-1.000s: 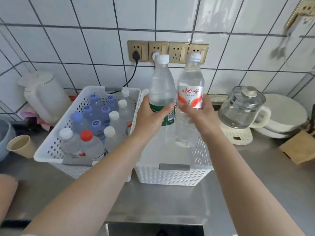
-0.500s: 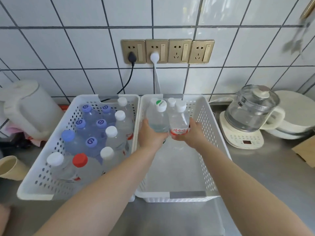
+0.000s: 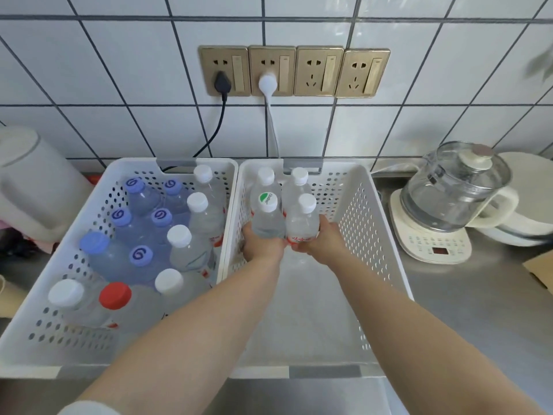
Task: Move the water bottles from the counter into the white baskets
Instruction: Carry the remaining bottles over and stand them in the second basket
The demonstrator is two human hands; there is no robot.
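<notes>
Bottles stand gripped in the right basket: green-capped bottle in left hand, red-labelled bottle in right hand.

Two clear bottles, a green-marked cap bottle and a red-labelled bottle, stand upright in the right basket; the left basket is packed with bottles.

Two white perforated baskets sit side by side on a steel counter against a white tiled wall. The left basket is packed with upright bottles capped in blue, white and red. In the right basket, a person's left hand grips a green-and-white-capped bottle and the right hand grips a white-capped bottle, side by side, just in front of two more bottles at the back. A glass kettle stands to the right.
</notes>
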